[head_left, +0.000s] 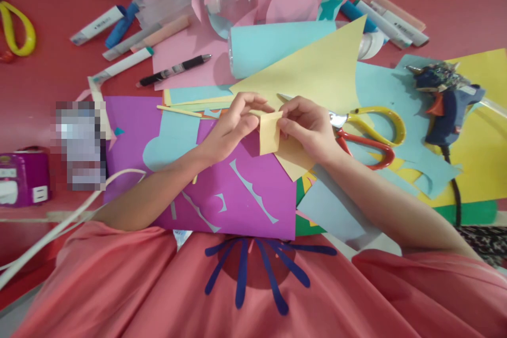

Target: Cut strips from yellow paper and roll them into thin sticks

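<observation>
A small folded piece of pale yellow paper [270,134] is held up between my two hands. My right hand [307,125] pinches its upper right corner between thumb and fingers. At its upper left edge is my left hand [236,125], thumb and fingers bent close to the paper; whether they grip it is hard to tell. Scissors [370,137] with one yellow and one red handle lie just right of my right hand, blades partly hidden behind it. Beneath the hands are a purple sheet [253,190] with light blue scraps and a large pale yellow sheet [317,74].
A blue glue gun [451,111] with a dark cord rests at the right on blue and yellow paper. A blue-wrapped bottle [281,45], a black pen [174,71] and several markers [127,66] lie beyond. A phone [81,145] and a purple device [26,177] are left.
</observation>
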Motion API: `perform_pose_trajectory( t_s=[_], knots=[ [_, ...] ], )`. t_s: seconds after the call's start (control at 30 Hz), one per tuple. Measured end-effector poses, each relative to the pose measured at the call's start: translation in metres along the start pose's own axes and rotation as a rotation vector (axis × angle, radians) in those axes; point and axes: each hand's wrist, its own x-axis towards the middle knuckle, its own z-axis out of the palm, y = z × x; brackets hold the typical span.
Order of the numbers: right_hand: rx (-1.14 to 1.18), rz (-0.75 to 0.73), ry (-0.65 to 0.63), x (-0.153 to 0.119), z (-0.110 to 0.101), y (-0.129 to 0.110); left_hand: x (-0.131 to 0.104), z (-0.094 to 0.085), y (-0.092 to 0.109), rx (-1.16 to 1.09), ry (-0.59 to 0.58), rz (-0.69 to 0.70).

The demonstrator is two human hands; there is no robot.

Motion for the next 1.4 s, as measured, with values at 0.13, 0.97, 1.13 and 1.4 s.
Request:
perform_pose_trajectory(
  t_s=[0.13,0.97,1.13,1.4],
  knots=[
    [0.033,-0.006,0.035,0.000,0.000,-0.001,0.000,0.003,0.008,-0.061,-0.097,-0.117],
    [-0.001,0.017,0.007,-0.002,0.007,-0.007,-0.007,0.017,0.024,-0.528,-0.150,-0.538],
    [-0.139,-0.054,0.172,-0.007,0.008,-0.004,-0.011,0.029,0.024,-0.506,0.023,-0.508],
    [-0.516,-0.142,0.098,-0.018,-0.011,-0.036,-0.015,0.029,0.023,-0.472,0.072,-0.496]
  ],
)
